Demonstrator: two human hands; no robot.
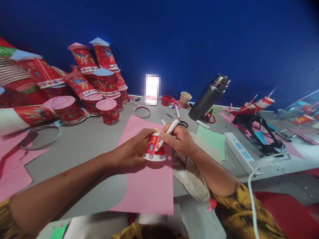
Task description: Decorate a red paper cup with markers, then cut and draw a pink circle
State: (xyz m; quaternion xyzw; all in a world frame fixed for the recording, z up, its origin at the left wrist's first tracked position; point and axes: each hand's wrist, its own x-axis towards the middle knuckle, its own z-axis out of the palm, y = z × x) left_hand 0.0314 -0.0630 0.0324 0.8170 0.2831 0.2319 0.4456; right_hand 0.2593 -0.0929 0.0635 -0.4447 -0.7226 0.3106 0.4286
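Observation:
A red and white paper cup (152, 143) stands tilted over a pink sheet of paper (149, 189), its wide rim toward the paper. My left hand (138, 146) is wrapped round the cup's left side. In my right hand (180, 137) is a white marker (171, 126), gripped like a pen, with its tip against or very close to the cup's printed side. Part of the cup's far side is hidden by my fingers. Just beyond my right hand lie black-handled scissors (183, 124).
Stacked red cups with paper roofs (104, 59) crowd the left. Tape rings (142, 112) lie nearby. A dark thermos (206, 99) leans in view at the back, by red-handled scissors (210, 118). To the right are green paper (211, 137), a power strip (239, 151) and a white cable (253, 196).

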